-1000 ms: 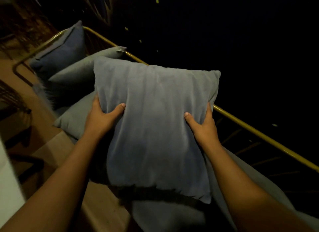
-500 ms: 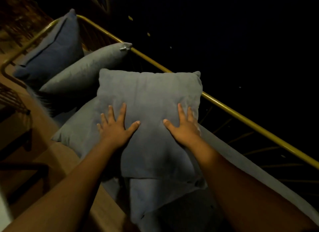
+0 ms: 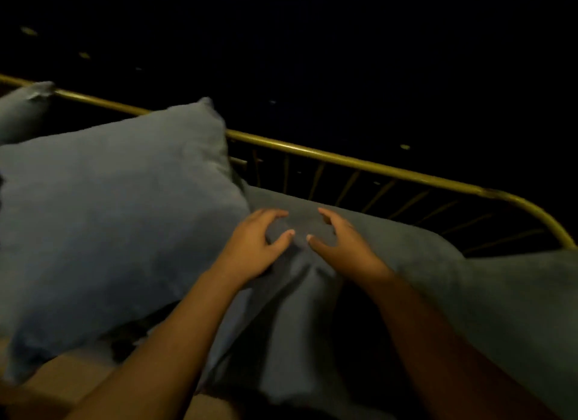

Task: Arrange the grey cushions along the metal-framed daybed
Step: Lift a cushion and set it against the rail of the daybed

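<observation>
Curling half-open, both hands (image 3: pixel 300 244) touch the flat grey cushion (image 3: pixel 438 282).

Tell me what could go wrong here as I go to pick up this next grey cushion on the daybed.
1. The left hand and right hand are close together at the middle of the flat cushion; with so narrow a grip it may sag or fold.
2. The propped cushion lies against the left forearm, so lifting could knock it over.
3. The scene is very dark, so the gold rail is easy to misjudge.
</observation>
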Tool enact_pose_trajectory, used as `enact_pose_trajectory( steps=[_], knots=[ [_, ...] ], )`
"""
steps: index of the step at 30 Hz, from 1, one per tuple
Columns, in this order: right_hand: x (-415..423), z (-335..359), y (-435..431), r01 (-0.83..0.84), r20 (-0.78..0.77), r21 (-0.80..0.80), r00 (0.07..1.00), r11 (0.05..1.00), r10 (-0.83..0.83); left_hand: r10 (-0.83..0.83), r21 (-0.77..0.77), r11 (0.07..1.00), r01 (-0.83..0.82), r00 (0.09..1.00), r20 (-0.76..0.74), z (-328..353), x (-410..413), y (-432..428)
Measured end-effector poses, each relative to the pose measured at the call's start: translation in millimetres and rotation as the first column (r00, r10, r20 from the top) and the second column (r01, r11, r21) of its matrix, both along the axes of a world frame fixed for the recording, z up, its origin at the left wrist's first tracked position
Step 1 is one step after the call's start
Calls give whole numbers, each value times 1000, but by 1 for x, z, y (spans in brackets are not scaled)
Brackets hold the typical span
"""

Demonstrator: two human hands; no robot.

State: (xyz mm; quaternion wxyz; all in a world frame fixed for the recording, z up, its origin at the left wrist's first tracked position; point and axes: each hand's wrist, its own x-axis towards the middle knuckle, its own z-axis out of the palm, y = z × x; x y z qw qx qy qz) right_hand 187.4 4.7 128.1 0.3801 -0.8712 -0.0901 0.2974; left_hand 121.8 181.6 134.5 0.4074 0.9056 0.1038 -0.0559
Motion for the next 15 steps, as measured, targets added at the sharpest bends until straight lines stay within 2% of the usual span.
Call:
enact_pose_trajectory(
  steps=[4,8,12,15],
  knots=[
    [-22,10,-125,213,58,-188,977,959,-206,-120,-203,973,106,991,-56,-11,5,-113],
    [-43,36,-247,362,240,-221,920,906,-309,-225,-350,920,179,970,-96,-21,-2,-220],
    [-45,51,-344,504,466,-417,833,756,-298,-353,-414,864,286,931,-92,-26,5,-316],
    [-47,49,-399,560,425,-499,823,661,-377,-434,-441,836,327,886,-165,-36,14,-379]
  ],
)
